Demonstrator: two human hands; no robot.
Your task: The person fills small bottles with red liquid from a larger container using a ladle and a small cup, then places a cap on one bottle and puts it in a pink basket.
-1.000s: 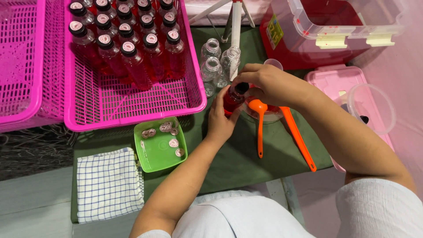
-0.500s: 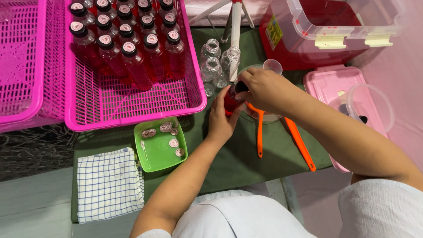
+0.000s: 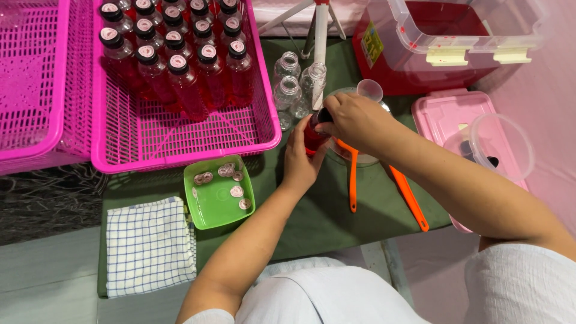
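Bottle (image 3: pixel 313 137) gripped upright in left hand (image 3: pixel 302 157); right hand (image 3: pixel 354 120) clenched on cap (image 3: pixel 324 115): twist squarely, avoid tilting.

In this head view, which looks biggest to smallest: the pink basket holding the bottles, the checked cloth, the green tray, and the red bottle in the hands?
1. Pink basket, by far the largest.
2. Checked cloth.
3. Green tray, somewhat smaller than the cloth.
4. Red bottle, smallest, though the left hand and right hand hide much of it.

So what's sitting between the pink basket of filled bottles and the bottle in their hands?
In the head view, three empty clear bottles stand between the pink basket and the held red bottle.
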